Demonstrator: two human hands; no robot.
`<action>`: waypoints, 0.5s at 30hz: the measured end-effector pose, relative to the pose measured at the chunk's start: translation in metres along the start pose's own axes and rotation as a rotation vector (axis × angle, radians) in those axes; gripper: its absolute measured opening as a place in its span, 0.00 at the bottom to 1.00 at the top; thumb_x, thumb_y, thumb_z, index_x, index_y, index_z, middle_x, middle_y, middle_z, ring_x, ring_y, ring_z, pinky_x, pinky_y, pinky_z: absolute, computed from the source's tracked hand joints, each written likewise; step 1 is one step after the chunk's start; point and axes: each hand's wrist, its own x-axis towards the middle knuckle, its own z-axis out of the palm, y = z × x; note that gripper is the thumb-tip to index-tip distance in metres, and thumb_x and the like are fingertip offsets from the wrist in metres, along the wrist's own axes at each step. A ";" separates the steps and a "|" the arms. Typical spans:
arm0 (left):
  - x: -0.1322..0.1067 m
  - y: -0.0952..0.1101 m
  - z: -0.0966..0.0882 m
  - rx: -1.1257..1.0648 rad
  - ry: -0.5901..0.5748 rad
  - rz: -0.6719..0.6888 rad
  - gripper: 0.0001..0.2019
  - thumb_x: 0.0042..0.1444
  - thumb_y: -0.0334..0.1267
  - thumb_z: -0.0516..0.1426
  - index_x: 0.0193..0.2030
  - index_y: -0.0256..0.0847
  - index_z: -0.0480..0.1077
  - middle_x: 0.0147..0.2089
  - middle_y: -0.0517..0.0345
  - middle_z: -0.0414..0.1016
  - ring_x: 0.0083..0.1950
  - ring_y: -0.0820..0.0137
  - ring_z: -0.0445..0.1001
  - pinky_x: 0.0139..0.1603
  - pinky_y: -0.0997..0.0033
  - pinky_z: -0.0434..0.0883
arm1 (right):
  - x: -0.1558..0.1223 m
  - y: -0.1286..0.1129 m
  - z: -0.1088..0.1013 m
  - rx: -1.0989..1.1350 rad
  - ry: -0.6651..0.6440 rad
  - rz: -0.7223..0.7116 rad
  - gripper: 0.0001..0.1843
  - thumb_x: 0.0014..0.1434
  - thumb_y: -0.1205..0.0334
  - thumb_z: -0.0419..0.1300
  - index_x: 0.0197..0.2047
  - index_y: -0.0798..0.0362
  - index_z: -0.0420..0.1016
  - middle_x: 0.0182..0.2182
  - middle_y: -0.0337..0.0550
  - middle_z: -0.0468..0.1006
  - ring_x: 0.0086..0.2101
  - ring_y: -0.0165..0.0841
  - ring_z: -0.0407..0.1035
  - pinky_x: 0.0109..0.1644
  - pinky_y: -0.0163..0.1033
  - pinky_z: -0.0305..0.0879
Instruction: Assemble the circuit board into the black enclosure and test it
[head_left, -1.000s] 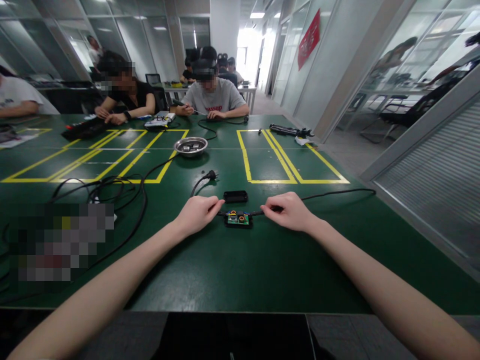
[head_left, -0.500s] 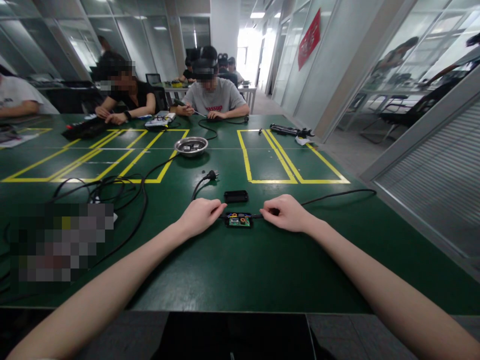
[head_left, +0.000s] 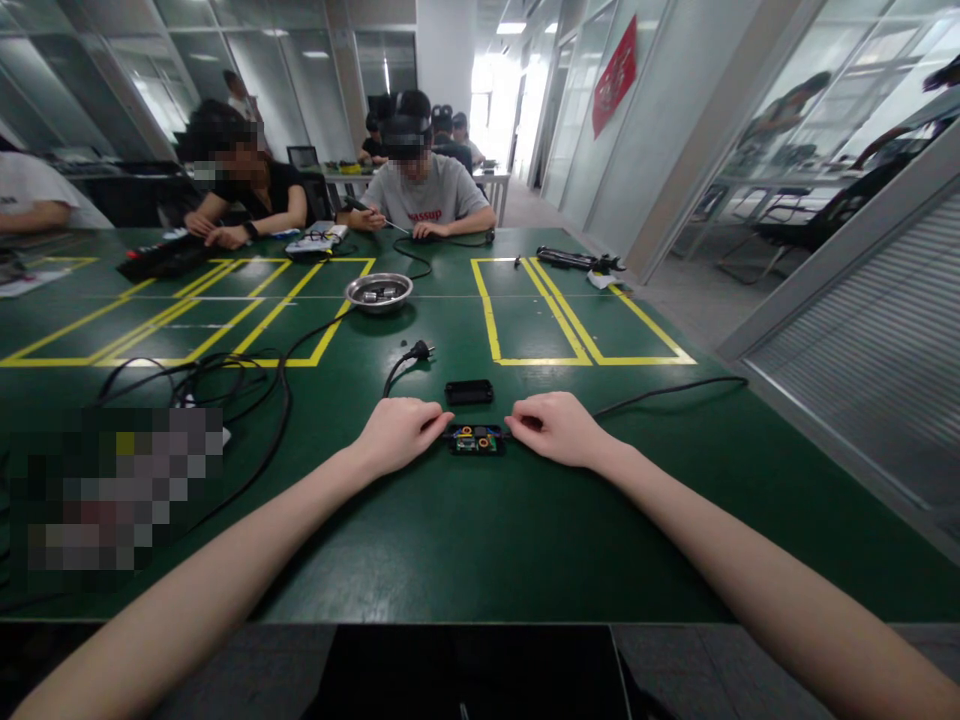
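Observation:
A small open black case with a green circuit board (head_left: 475, 439) lies on the green table (head_left: 480, 540) between my hands. My left hand (head_left: 397, 432) is closed on the black cable at the case's left end. My right hand (head_left: 553, 428) is closed on the cable at its right end, which runs off to the right (head_left: 675, 386). A black lid (head_left: 469, 391) lies just behind the case. A black plug (head_left: 418, 351) lies further back.
A metal bowl (head_left: 379, 291) with small parts stands at the back centre. Tangled black cables (head_left: 217, 385) lie at the left. Yellow tape lines (head_left: 495, 320) mark the table. Two people sit at the far side; a black tool (head_left: 574, 261) lies at back right.
My right hand has slid left along the cable, closer to the case. My left hand has stayed almost where it was.

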 end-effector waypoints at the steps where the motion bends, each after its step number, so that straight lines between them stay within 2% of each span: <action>1: 0.000 0.000 0.000 0.002 -0.003 -0.001 0.24 0.72 0.46 0.48 0.26 0.41 0.71 0.24 0.57 0.73 0.27 0.68 0.71 0.30 0.71 0.57 | 0.001 -0.001 0.002 -0.013 0.002 0.021 0.18 0.66 0.58 0.56 0.24 0.51 0.69 0.21 0.39 0.73 0.24 0.32 0.66 0.32 0.36 0.52; 11: 0.002 0.007 0.001 0.025 -0.037 -0.035 0.22 0.72 0.45 0.49 0.26 0.42 0.70 0.25 0.57 0.75 0.28 0.67 0.73 0.31 0.70 0.58 | 0.006 -0.013 0.012 0.000 -0.021 0.202 0.21 0.70 0.56 0.55 0.24 0.50 0.67 0.19 0.39 0.71 0.22 0.33 0.64 0.30 0.38 0.48; 15: 0.003 0.008 0.001 0.030 -0.045 -0.053 0.22 0.72 0.45 0.50 0.26 0.42 0.70 0.24 0.58 0.74 0.27 0.67 0.72 0.30 0.70 0.56 | 0.009 -0.015 0.013 0.000 0.006 0.217 0.19 0.69 0.56 0.56 0.25 0.49 0.68 0.19 0.38 0.70 0.23 0.33 0.65 0.30 0.37 0.48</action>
